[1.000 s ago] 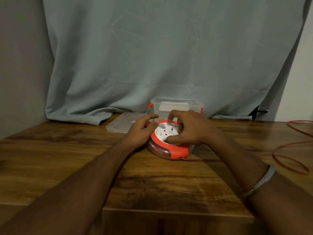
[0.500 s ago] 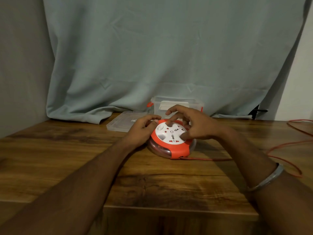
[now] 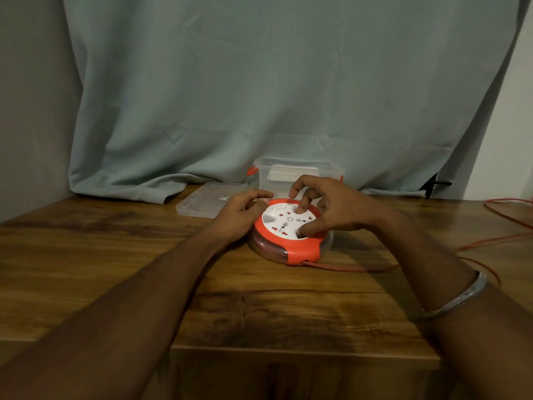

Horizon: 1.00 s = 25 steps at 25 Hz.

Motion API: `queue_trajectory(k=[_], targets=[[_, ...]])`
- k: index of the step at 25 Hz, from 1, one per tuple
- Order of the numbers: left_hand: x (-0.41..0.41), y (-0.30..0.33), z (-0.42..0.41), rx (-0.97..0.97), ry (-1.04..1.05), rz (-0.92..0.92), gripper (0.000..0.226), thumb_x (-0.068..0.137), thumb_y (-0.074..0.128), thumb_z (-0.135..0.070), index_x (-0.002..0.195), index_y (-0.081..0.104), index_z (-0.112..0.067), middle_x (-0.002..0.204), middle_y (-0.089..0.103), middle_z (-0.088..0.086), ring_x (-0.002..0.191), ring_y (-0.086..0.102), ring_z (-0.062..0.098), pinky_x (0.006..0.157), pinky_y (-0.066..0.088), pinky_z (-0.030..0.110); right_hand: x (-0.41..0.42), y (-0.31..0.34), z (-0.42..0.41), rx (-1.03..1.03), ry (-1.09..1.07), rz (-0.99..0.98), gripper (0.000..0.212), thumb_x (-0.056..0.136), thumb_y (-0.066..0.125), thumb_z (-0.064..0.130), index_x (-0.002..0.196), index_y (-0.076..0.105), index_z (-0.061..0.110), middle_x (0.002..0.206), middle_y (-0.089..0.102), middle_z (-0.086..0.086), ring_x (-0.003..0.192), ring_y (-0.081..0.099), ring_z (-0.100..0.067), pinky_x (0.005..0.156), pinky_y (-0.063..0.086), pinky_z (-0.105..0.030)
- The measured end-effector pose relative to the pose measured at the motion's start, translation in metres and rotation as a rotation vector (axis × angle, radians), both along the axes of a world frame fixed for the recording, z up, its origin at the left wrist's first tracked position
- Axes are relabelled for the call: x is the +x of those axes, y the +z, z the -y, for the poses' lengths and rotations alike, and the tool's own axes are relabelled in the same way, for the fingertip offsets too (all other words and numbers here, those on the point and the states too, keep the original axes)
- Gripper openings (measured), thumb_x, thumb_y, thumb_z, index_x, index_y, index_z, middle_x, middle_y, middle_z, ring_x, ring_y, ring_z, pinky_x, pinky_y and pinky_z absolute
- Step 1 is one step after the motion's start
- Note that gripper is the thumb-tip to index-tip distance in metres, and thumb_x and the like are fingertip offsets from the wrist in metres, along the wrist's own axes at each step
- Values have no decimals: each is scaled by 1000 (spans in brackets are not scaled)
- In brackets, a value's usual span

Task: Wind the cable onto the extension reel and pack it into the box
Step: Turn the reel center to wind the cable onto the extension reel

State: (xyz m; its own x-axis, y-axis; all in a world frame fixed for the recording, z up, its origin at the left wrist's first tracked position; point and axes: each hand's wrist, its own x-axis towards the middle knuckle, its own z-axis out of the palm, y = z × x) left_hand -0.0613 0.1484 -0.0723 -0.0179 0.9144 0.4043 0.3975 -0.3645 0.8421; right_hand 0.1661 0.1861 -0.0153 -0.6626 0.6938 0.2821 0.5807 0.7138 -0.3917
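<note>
1. No word, brand name or number can be read anywhere in the head view.
2. The white face of the extension reel (image 3: 288, 222) carries only a small ring mark near its middle and red socket shutters; any printing there is too small to make out.
3. The clear box (image 3: 300, 171) shows a pale panel inside, possibly a label, with no legible writing.

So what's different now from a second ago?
The right hand has turned round on the reel's white face, fingers shifting, and the loose cable on the right has drawn in. The left hand still steadies the reel's rim; box and lid unmoved.
</note>
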Motion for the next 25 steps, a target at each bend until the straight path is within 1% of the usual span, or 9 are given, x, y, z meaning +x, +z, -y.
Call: queue_trajectory(k=[3, 6, 11, 15, 17, 20, 21, 23, 25], targets=[[0, 0, -1, 12, 0, 9, 30, 103, 48, -27, 130, 59, -22, 117, 66, 0, 98, 67, 13, 66, 56, 17, -9, -2, 9, 62, -46, 37, 46, 68, 92, 45, 101, 65, 28, 88, 71, 4, 86, 66, -15, 73, 56, -39], [0, -1, 1, 29, -13, 37, 27, 103, 48, -25, 127, 60, -22, 113, 68, 1, 96, 68, 13, 70, 57, 19, -21, -6, 15, 189, -125, 78, 43, 71, 84, 59, 79, 66, 20, 67, 60, 8, 64, 56, -10, 57, 45, -34], [-1, -2, 0, 37, -22, 27, 27, 103, 48, -24, 126, 61, -20, 110, 70, 1, 96, 69, 14, 73, 58, 20, -35, -11, 21, 314, -165, 80, 47, 78, 77, 57, 61, 62, 16, 55, 57, 5, 57, 54, -9, 55, 37, -29], [-1, -4, -3, 28, 13, 23, 26, 102, 50, -26, 125, 63, -23, 111, 70, 1, 98, 69, 16, 76, 58, 25, -18, 1, 15, 238, -22, -49, 14, 77, 81, 22, 85, 70, 26, 81, 72, 11, 65, 62, -2, 63, 54, -34], [-2, -3, -2, 26, 18, 16, 29, 102, 50, -28, 128, 62, -23, 114, 69, 0, 98, 68, 13, 74, 58, 22, -5, 6, 12, 75, 61, -21, 41, 74, 81, 3, 107, 70, 23, 107, 73, 11, 69, 64, 5, 59, 53, -23], [0, -1, 1, 15, 7, -7, 30, 103, 48, -28, 130, 60, -23, 116, 67, -1, 99, 67, 12, 69, 56, 17, -2, 5, 6, 32, 68, 91, 56, 75, 82, 3, 124, 66, 25, 123, 67, 9, 100, 68, -9, 76, 61, -34], [0, -1, 2, 9, 1, -13, 30, 103, 48, -28, 131, 59, -23, 116, 66, -2, 100, 66, 13, 68, 56, 17, -2, 4, 5, 28, 64, 85, 61, 75, 82, 3, 129, 62, 25, 123, 67, 8, 103, 66, -6, 76, 60, -30], [0, 0, 2, 8, -5, -14, 30, 103, 48, -28, 131, 58, -24, 116, 66, -2, 98, 67, 13, 67, 57, 18, -3, 5, 5, -4, 56, 45, 70, 74, 84, 4, 134, 54, 26, 119, 70, 6, 93, 64, 3, 70, 53, -18], [0, 0, 1, 13, -1, -4, 29, 103, 48, -29, 129, 60, -25, 115, 67, -2, 97, 68, 13, 68, 57, 19, -2, 5, 8, -10, 22, 41, 73, 74, 90, 18, 132, 48, 30, 114, 71, 6, 91, 62, -3, 74, 52, -24]])
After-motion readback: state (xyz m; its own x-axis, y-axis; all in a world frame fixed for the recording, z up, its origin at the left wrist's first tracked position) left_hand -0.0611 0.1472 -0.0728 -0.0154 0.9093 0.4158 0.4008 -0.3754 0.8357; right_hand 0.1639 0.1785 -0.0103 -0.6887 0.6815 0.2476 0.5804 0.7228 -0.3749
